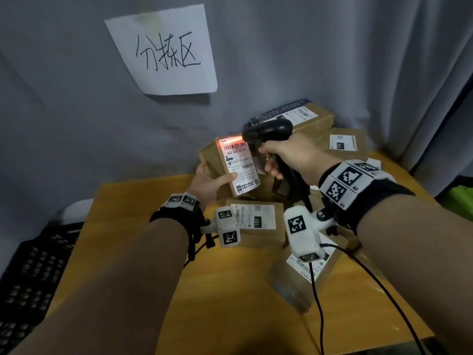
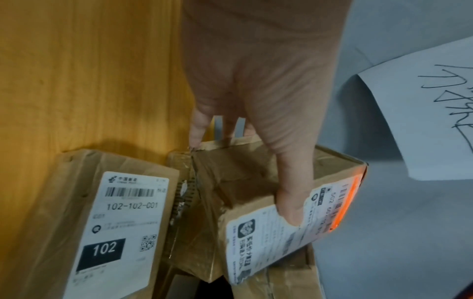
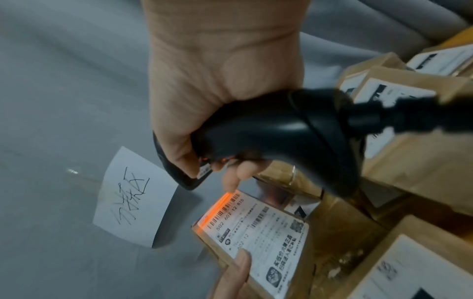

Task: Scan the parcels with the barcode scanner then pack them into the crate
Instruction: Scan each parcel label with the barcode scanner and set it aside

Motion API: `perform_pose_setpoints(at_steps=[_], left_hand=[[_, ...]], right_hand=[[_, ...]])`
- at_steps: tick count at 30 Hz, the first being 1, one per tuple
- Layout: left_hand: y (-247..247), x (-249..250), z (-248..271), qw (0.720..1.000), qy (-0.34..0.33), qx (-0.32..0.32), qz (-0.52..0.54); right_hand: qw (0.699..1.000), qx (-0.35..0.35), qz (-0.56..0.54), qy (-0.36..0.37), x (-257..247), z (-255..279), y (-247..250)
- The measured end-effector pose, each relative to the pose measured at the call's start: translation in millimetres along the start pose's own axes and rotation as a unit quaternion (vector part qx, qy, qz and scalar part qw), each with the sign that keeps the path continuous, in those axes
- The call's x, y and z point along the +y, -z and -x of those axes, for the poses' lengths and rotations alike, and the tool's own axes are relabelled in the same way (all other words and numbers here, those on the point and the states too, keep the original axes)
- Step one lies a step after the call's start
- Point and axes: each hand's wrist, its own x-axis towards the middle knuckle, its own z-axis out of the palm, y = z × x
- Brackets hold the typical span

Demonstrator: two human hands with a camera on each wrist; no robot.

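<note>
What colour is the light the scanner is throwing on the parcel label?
Orange-red, a band across the top barcode of the label, clearest in the right wrist view.

Scanner (image 1: 268, 131) grip hidden in fist; small label (image 1: 239, 166) print illegible

Left hand (image 2: 258, 85) grips labelled parcel (image 2: 245, 194) beside the 102 parcel (image 2: 110, 222)
</note>
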Motion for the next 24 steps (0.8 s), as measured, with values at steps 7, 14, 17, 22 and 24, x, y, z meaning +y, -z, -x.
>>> perform_pose_setpoints(at_steps=[7, 14, 17, 22, 24], left_hand=[[0.1, -14.7, 2.6, 1.000, 0.000, -0.017, 0.020], [-0.6, -13.5, 3.6, 1.000, 0.017, 0.009, -0.002], [-0.9, -12.9, 4.6, 1.000, 0.015, 0.013, -0.010], [-1.2, -14.9, 3.1, 0.999, 0.021, 0.025, -0.017], [-1.1, -15.3, 1.9, 0.999, 0.027, 0.031, -0.018]], right_hand=[[1.000, -0.003, 0.019, -0.016, 14.2, 1.8, -5.0], [0.999, -0.009, 0.025, -0.018, 12.5, -0.2, -1.0], [0.999, -0.011, 0.033, -0.020, 12.9, 0.7, 0.6], [1.000, -0.003, 0.028, -0.011, 13.3, 6.0, 4.4], [1.000, -0.011, 0.017, -0.013, 14.1, 8.8, 6.0]])
